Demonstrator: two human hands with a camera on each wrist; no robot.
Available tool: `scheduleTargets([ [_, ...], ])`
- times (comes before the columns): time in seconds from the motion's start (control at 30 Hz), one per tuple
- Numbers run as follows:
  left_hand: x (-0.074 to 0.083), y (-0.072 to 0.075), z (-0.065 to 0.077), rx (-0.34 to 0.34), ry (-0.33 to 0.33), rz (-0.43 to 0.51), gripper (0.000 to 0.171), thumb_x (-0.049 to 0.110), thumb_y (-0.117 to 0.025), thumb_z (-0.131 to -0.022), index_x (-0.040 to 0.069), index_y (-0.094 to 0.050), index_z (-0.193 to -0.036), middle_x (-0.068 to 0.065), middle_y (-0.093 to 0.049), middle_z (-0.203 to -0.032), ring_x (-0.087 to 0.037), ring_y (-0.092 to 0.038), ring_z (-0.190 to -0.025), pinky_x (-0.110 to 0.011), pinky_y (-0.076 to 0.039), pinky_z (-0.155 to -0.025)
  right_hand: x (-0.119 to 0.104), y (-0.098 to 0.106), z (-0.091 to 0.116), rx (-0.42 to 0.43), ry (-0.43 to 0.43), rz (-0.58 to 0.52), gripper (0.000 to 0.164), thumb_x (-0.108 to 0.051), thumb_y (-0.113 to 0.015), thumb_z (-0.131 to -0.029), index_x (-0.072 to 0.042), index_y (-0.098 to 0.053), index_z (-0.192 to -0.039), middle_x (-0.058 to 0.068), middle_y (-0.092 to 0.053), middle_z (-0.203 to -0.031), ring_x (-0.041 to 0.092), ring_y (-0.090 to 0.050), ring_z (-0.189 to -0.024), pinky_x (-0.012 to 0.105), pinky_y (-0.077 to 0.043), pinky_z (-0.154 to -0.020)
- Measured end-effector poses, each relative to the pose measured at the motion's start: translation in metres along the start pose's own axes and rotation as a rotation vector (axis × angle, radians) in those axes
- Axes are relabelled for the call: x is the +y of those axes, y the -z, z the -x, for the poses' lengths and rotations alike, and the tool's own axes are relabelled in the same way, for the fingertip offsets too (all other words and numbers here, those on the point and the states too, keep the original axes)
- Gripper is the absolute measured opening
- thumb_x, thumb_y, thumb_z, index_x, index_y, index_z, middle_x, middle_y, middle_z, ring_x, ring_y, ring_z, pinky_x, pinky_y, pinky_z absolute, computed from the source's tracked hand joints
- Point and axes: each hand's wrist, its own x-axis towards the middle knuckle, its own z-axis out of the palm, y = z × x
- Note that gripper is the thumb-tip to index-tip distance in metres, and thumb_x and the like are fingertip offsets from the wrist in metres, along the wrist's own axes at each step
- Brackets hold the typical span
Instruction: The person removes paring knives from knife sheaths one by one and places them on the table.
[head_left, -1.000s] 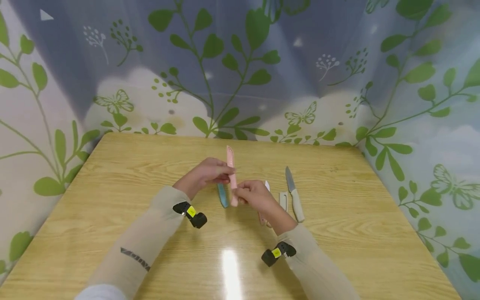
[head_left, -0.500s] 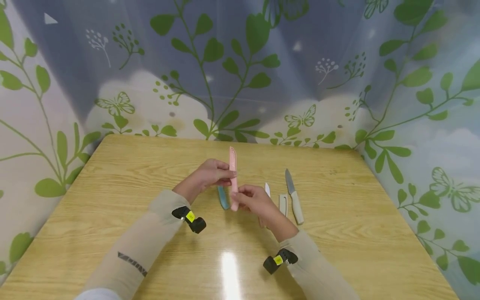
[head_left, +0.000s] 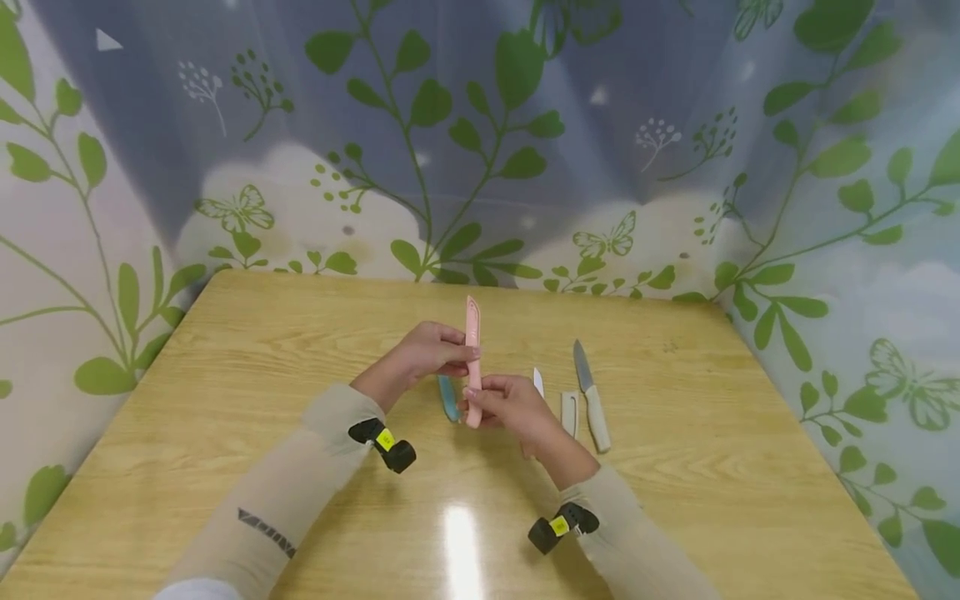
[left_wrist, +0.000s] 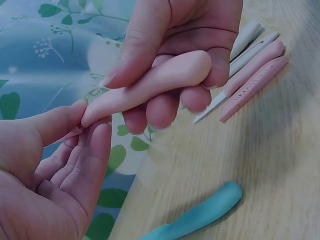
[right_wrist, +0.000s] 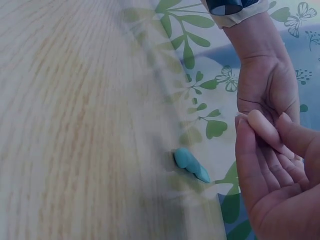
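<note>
Both hands hold a pink-handled knife with a pink sheath (head_left: 472, 327) over its blade, upright in the head view above the table. My left hand (head_left: 427, 348) pinches the sheath between thumb and fingers. Lower down, my right hand (head_left: 513, 404) grips the handle (left_wrist: 165, 77). Just behind them on the table lies a teal-handled knife (head_left: 448, 398), partly hidden. A second pink knife (left_wrist: 255, 67) with a bare blade rests beside a separate pink sheath (left_wrist: 252, 90); my right hand largely covers both in the head view.
To the right on the wooden table (head_left: 712, 467) lie a cream-handled knife (head_left: 595, 417) with a bare grey blade, pointing away, and a cream sheath (head_left: 569, 410). Leaf-printed cloth (head_left: 480, 167) hangs round the table's far edge and sides.
The sheathed knife and both hands have shifted slightly right and down in the head view, whose angle also shifts a little. Both hands keep their hold.
</note>
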Motion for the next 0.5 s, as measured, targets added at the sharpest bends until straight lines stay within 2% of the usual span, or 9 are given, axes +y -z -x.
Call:
scheduleTargets([
  [0.17, -0.0025, -0.0014, 0.0011, 0.001, 0.006, 0.005, 0.027, 0.011, -0.07, -0.086, -0.007, -0.062, -0.106, -0.01, -0.066, -0.087, -0.015, -0.066, -0.072, -0.037, -0.056, -0.082, 0.0019, -0.0003, 0.0011, -0.016, 0.003, 0.005, 0.032, -0.014, -0.058, -0.096, 0.014, -0.059, -0.111, 0.026, -0.069, -0.1, 0.022, -0.069, -0.083, 0.034, -0.058, -0.074],
  [0.27, -0.0045, -0.0018, 0.0015, -0.007, 0.025, 0.018, 0.028, 0.011, -0.069, -0.087, -0.007, -0.061, -0.107, -0.01, -0.065, -0.087, -0.016, -0.066, -0.073, -0.034, -0.056, -0.08, 0.0031, -0.0003, 0.0018, -0.036, -0.002, 0.005, 0.03, -0.014, -0.058, -0.096, 0.012, -0.06, -0.111, 0.027, -0.068, -0.101, 0.024, -0.069, -0.085, 0.037, -0.057, -0.076],
  [0.4, -0.0061, -0.0027, 0.0017, -0.022, 0.037, 0.035, 0.031, 0.018, -0.066, -0.09, -0.006, -0.061, -0.109, -0.011, -0.065, -0.091, -0.017, -0.066, -0.078, -0.03, -0.057, -0.076, 0.0047, 0.0, 0.0038, -0.046, -0.004, 0.002, 0.028, -0.012, -0.058, -0.096, 0.011, -0.061, -0.111, 0.029, -0.068, -0.101, 0.027, -0.069, -0.087, 0.042, -0.056, -0.079],
  [0.5, -0.0078, -0.0024, 0.0006, -0.021, 0.041, 0.045, 0.035, 0.025, -0.065, -0.092, -0.005, -0.062, -0.11, -0.011, -0.066, -0.094, -0.018, -0.066, -0.082, -0.03, -0.057, -0.078, 0.0065, 0.0001, 0.0051, -0.044, -0.002, -0.002, 0.028, -0.011, -0.057, -0.096, 0.013, -0.059, -0.111, 0.029, -0.068, -0.1, 0.028, -0.069, -0.088, 0.043, -0.057, -0.079],
])
